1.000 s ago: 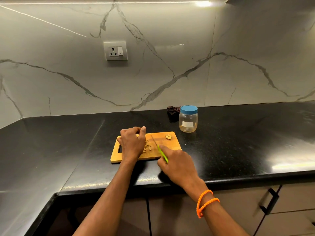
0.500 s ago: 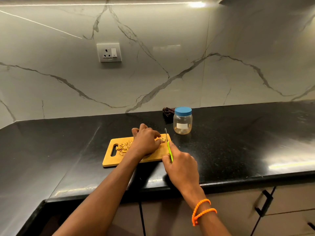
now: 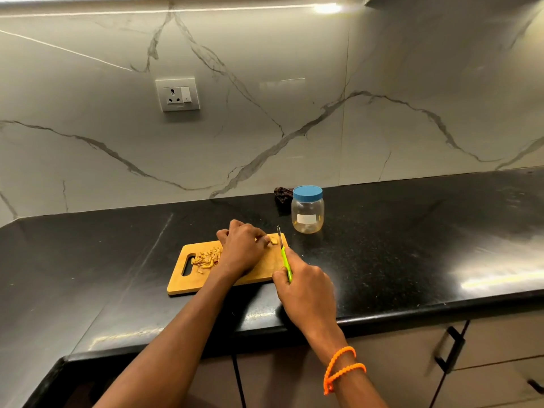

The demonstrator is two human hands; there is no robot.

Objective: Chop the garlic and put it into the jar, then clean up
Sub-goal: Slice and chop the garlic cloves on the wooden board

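- The knife has a green handle and a thin blade; its long axis runs from the near right toward the back wall, tip pointing away from the person, just past the right end of the cutting board.
- The right hand grips the handle, fingers curled round it and the forefinger laid along the top.
- The left hand rests on the board with its fingers bent, pressing on one uncut garlic piece at the board's far right corner, close beside the blade.
- The chopped garlic lies in one loose heap on the left part of the board, next to the handle slot; the bits are too small to count.
- The board lies with its long axis left to right, slightly skewed, handle slot to the left. Its near edge sits well back from the front edge of the black counter.
- One jar stands upright behind and to the right of the board, apart from it, its blue lid on.
- Bare counter stretches wide to the right of the jar and to the left of the board.
- One dark object lies behind the jar by the wall; what it is cannot be told.
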